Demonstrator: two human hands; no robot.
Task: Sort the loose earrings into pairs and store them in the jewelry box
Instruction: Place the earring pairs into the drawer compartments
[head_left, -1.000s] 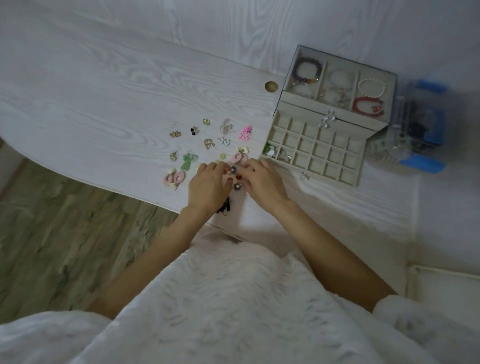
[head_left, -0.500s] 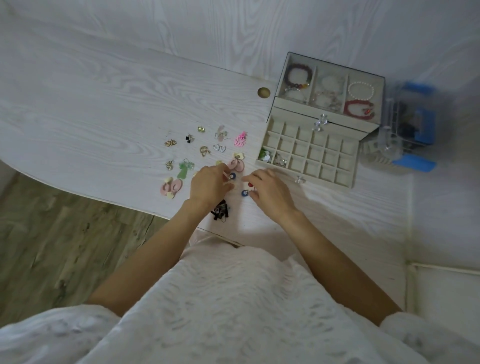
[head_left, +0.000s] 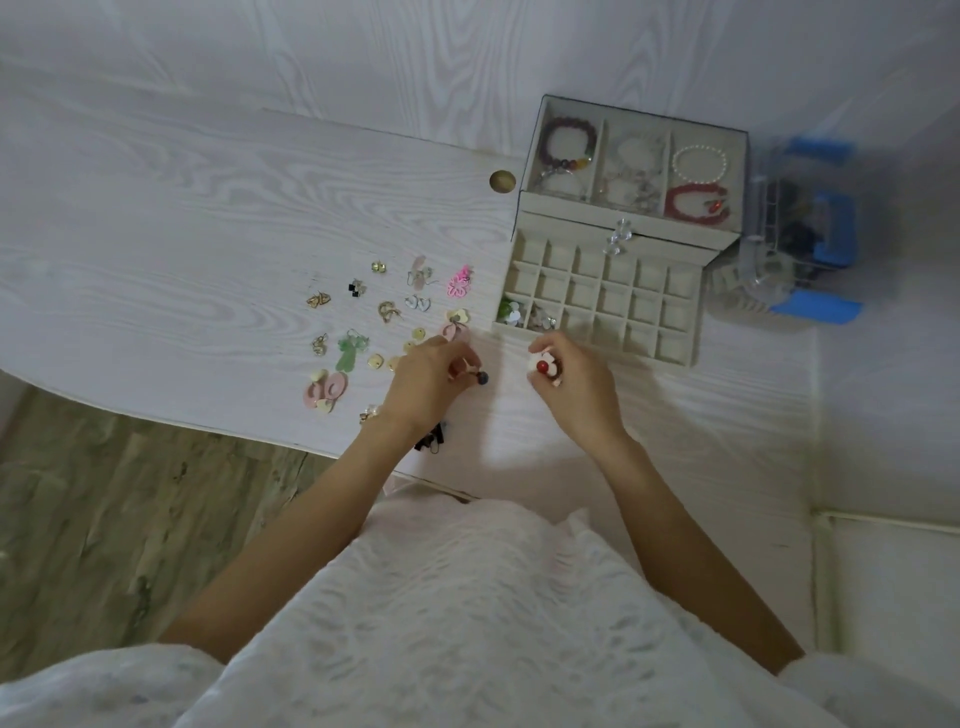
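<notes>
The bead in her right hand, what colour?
Red bead, held in the right hand; head view.

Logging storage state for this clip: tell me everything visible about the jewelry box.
The jewelry box is pale beige, fabric-lined by its look, standing on the white table at the far right. Its top tray has three sections holding bead bracelets. A lower drawer, pulled toward the person, is a grid of small cells; only the two nearest left cells hold earrings. A clear knob sits on the front above it. Neither hand touches it.
</notes>
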